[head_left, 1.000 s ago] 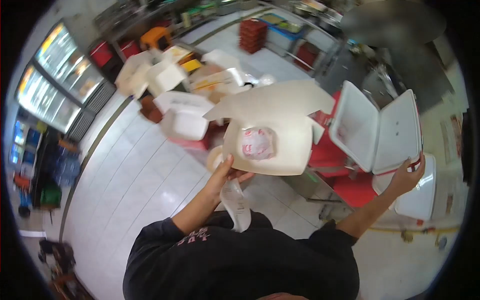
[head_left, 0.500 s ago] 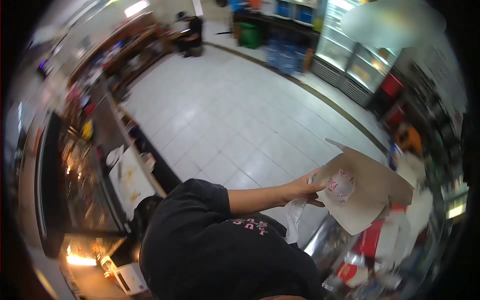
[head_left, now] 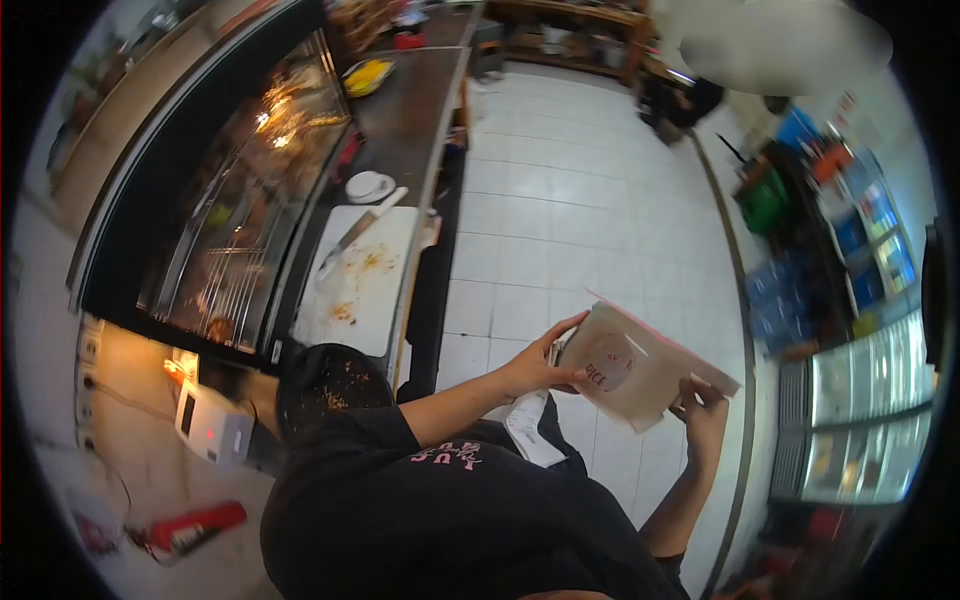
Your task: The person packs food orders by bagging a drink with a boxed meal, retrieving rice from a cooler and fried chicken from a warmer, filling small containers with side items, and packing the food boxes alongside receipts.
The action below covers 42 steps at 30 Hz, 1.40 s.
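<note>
Between my hands is a brown cardboard food box (head_left: 640,385), held tilted in front of my body. A round patch on it bears red lettering, with the word "RICE" legible. My left hand (head_left: 545,362) grips its left side, thumb on the inner face. Below that hand hangs a white printed paper slip (head_left: 533,428); its upper end is hidden behind the fingers. At the opposite edge, my right hand (head_left: 703,405) pinches the cardboard near a corner.
Left of me, a counter carries a stained white cutting board (head_left: 365,275), a knife (head_left: 362,232) and a yellow-filled tray (head_left: 368,77). Beside it stands a lit glass cabinet (head_left: 250,190). A black round pan (head_left: 335,390) is close to my left arm. Another person (head_left: 680,100) sits far back.
My view has swung left, bringing the counter and cutting board closer. My right hand has come into view holding the box's right side. The box remains in my left hand.
</note>
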Available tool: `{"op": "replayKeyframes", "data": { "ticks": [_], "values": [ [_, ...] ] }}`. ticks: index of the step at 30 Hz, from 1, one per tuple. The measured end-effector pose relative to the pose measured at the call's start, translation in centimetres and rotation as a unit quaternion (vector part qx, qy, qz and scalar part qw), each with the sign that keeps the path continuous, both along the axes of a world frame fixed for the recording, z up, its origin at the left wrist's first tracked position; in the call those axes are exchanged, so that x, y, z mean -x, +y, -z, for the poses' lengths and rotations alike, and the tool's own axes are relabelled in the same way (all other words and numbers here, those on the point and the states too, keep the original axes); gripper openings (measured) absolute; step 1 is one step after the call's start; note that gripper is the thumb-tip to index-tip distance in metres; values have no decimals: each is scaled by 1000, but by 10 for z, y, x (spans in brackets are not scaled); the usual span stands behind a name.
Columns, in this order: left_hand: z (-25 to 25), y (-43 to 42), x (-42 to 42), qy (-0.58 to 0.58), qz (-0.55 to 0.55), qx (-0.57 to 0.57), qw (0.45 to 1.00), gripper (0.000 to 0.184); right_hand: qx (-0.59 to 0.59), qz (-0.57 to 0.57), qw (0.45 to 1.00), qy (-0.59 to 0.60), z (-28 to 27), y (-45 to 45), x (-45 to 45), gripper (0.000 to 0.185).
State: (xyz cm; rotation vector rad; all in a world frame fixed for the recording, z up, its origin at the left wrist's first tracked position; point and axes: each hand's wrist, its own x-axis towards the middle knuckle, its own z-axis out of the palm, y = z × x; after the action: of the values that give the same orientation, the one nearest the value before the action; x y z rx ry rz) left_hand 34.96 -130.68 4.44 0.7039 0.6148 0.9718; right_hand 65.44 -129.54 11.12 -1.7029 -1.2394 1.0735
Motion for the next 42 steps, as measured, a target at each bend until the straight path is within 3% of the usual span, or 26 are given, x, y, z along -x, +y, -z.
{"op": "replayKeyframes", "data": {
  "ticks": [3,6,8,13,16,18,20,23,24,25,26,27,29,31,33,36,38,39,40,41,42],
  "values": [
    [19,68,51,139,-148,-98,974,101,37,-135,985,96,-8,139,69,30],
    [26,126,97,74,-258,11,963,97,116,-255,954,111,12,279,135,28],
    [45,153,121,58,-356,37,932,88,105,-336,932,87,20,344,197,27],
    [83,177,192,-87,-502,84,856,72,92,-510,855,-8,79,433,345,26],
    [98,182,238,-117,-550,78,823,66,119,-558,819,58,102,443,427,32],
    [107,188,273,-123,-557,97,815,68,354,-487,786,140,108,441,473,46],
    [109,197,308,-120,-575,106,803,70,359,-525,759,138,142,460,515,50],
    [110,212,357,48,-549,179,815,81,327,-530,768,146,181,490,573,40],
    [102,211,373,45,-557,182,809,81,301,-542,771,145,198,509,593,39],
    [94,204,385,174,-528,207,805,83,277,-552,774,143,209,526,609,38],
    [91,194,396,300,-488,231,787,85,255,-534,796,130,213,540,627,36],
    [120,176,409,597,-456,169,638,79,247,-529,804,115,221,558,641,36],
    [103,142,412,677,-509,142,512,70,228,-523,815,103,250,602,668,39],
    [87,111,405,714,-466,301,426,63,217,-512,826,89,265,637,690,42],
    [90,76,393,719,-370,454,375,56,210,-518,824,89,273,667,720,48],
    [130,53,382,718,-400,472,320,43,209,-546,807,84,285,702,771,52],
    [168,39,382,721,-393,478,312,36,195,-546,813,55,305,711,793,45],
    [174,41,390,734,-389,468,301,30,-45,-487,872,17,348,728,810,39],
    [163,55,396,731,-398,473,290,30,-284,-394,874,-14,365,741,836,34],
    [141,72,402,724,-429,466,273,25,-408,-373,830,-72,288,685,831,21],
    [119,90,405,716,-457,460,257,20,-249,-499,821,121,263,662,834,17]
  ]
}}
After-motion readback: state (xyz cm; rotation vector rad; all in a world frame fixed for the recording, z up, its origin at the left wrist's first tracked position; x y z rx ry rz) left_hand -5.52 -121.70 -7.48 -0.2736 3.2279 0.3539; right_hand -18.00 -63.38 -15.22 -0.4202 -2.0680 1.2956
